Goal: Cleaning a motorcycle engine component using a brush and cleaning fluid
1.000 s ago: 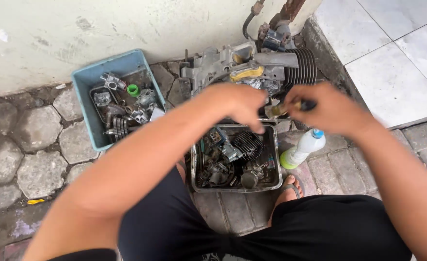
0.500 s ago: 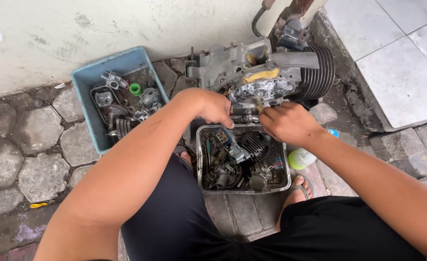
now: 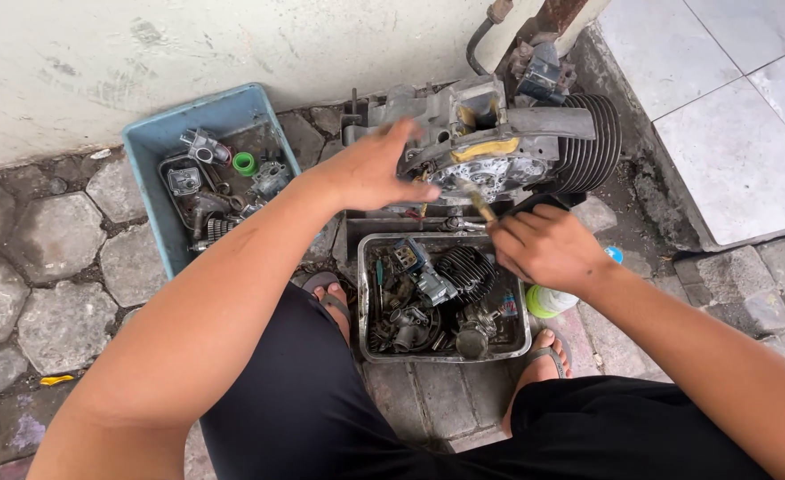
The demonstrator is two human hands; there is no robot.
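A grey engine block [image 3: 499, 147] with dark cooling fins on its right stands on the paving against the wall. My left hand [image 3: 370, 169] rests flat on the engine's left front, fingers spread. To the right, my right hand [image 3: 544, 244] is closed around a small brush [image 3: 480, 201] with a yellowish tip and a dark handle. The tip touches the engine's front face. A metal tray [image 3: 364, 284] full of greasy engine parts lies just below both hands, between my feet.
A blue plastic bin [image 3: 206, 116] with small parts and a green ring sits at the left by the wall. A white bottle [image 3: 548, 302] with a blue cap lies behind my right hand. White floor tiles [image 3: 730, 116] rise at the right.
The view has tilted so the engine shows more fully. My left hand opened flat on the engine. My right hand drew back toward me and now shows the brush against the engine.
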